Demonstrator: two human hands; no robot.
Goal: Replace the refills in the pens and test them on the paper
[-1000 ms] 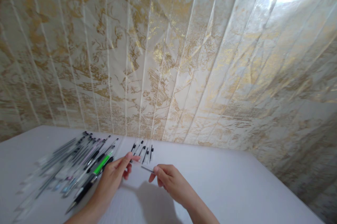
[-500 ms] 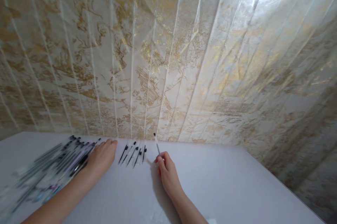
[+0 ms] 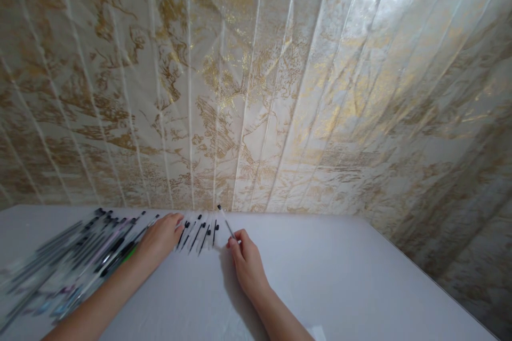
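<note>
My right hand (image 3: 246, 255) pinches a thin pen refill (image 3: 224, 220) with a black tip, holding it slanted just right of a short row of like refills (image 3: 199, 232) lying near the table's far edge. My left hand (image 3: 160, 238) rests palm down on the white table (image 3: 340, 277), fingers curved over the right end of a big pile of pens (image 3: 76, 258); its fingertips reach the leftmost refill of the row. What the left fingers hold, if anything, is hidden.
A cream and gold curtain (image 3: 256, 90) hangs right behind the table. The table's right edge (image 3: 424, 282) runs diagonally toward me. A small white scrap (image 3: 318, 333) lies near the front.
The view has tilted slightly. My right hand with the refill has shifted a little left toward the row. My left hand stays at the pile's right end, fingers now nearer the refills.
</note>
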